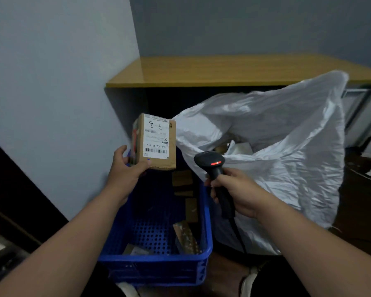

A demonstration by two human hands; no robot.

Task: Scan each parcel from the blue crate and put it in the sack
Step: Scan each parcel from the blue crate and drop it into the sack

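Nearest me is the blue crate (156, 262) on the floor at six o'clock, its perforated bottom mostly bare. I count about three brown parcels left in it: one small one (135, 250) at the near wall, a speckled one (185, 236) leaning against the right side, and cardboard pieces (183, 185) stacked further back, though the gloom makes that count unsure.

Above the crate, the right hand (236, 194) is wrapped round the grip of one black barcode scanner (210, 162), whose red light glows and whose cord trails down. At ten o'clock from it the left hand (126, 170) pinches the bottom corner of a cardboard box (156, 142), thumb on the front, its label turned towards me.

The scanner's head seems aimed a little right of the lower barcode, so the read may miss; the corner grip also looks slight, and the box could tip.

Beyond, at two o'clock, one white sack (287, 146) gapes open with parcels inside, in front of a wooden desk (223, 69).
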